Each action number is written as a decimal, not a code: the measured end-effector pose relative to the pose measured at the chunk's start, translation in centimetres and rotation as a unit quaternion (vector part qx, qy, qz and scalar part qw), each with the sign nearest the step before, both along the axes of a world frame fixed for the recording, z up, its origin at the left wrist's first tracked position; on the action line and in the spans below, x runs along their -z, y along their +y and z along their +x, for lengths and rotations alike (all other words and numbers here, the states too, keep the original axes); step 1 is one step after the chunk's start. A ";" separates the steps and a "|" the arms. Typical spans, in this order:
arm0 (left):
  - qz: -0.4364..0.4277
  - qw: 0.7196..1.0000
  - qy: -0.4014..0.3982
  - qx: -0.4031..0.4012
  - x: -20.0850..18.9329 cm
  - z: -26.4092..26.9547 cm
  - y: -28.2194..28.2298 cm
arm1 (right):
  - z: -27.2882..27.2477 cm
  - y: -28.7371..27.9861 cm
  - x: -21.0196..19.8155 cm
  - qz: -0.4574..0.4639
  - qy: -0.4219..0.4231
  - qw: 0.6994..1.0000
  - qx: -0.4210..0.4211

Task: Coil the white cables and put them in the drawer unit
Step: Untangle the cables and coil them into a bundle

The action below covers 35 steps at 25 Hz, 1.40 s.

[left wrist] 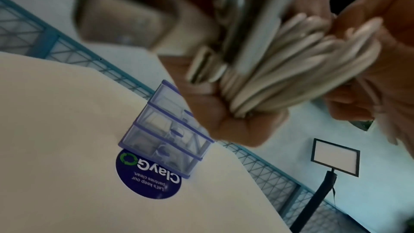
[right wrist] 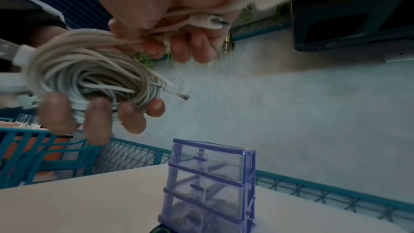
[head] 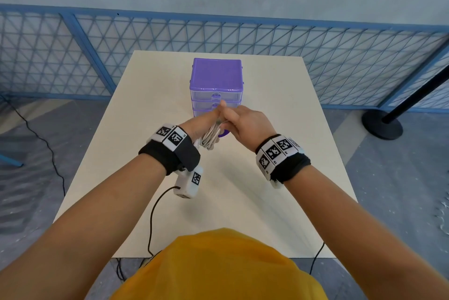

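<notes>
A purple-framed drawer unit [head: 216, 81] with three clear drawers, all pushed in, stands at the middle of the pale table [head: 267, 178]. Just in front of it, above the table, my two hands meet. My left hand [head: 206, 120] grips a coil of white cable [head: 210, 137] with several loops; its fingers [right wrist: 96, 118] curl round the bundle [right wrist: 89, 77]. My right hand [head: 243, 122] pinches the cable's loose end, and the connector [right wrist: 208, 22] sticks out past its fingers. Another plug [right wrist: 177, 93] pokes out of the coil. The left wrist view shows the coil [left wrist: 291, 70] blurred.
A round dark blue sticker [left wrist: 147, 174] lies on the table before the drawer unit [left wrist: 165, 135]. Blue mesh fencing [head: 315, 56] runs behind the table. A black stanchion base [head: 381, 123] stands on the floor at right, and a black cord [head: 155, 214] trails off the near edge.
</notes>
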<state>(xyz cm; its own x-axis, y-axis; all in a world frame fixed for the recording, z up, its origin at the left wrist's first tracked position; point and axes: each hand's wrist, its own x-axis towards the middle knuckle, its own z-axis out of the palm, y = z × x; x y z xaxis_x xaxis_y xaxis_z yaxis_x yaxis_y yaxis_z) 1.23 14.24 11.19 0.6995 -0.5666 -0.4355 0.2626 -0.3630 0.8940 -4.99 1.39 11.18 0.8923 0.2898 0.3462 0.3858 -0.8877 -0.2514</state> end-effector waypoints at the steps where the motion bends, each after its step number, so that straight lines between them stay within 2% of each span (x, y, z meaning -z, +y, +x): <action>1: -0.014 0.999 0.049 0.008 0.4 0.2 0.0 | 0.1 0.1 -0.1 0.019 -0.003 1.000 -0.004; 3: -0.045 0.992 0.112 0.041 0.9 0.4 0.3 | 0.5 0.0 -0.1 0.059 0.013 0.998 0.003; 6: -0.077 0.980 0.152 0.103 0.9 -0.1 0.8 | 0.7 0.1 0.0 0.055 0.024 0.998 0.011; 8: -0.090 0.978 0.152 0.111 0.7 -0.6 0.7 | 0.7 0.3 0.0 0.082 0.035 0.996 0.003; 10: -0.086 0.979 0.157 0.095 0.4 -1.0 0.4 | 0.5 0.1 -0.2 0.131 0.094 0.987 0.009; 13: -0.080 0.975 0.173 0.116 0.3 -1.4 0.4 | 0.1 -0.2 -0.6 0.115 0.170 0.979 0.016; 21: -0.057 0.973 0.174 0.140 -0.1 -1.6 0.0 | -0.1 -2.3 0.4 0.093 0.179 0.979 0.031; 29: -0.095 0.978 0.157 0.097 -0.9 -1.9 -0.5 | -0.2 -2.0 0.2 0.186 0.171 0.965 0.070; 32: -0.067 0.990 0.111 0.053 -1.1 -1.9 -1.0 | 0.1 -2.0 0.4 0.192 0.167 0.962 0.096; 35: -0.077 0.993 0.095 -0.001 -0.9 -2.0 -1.5 | 0.4 -1.7 1.0 0.198 0.144 0.961 0.124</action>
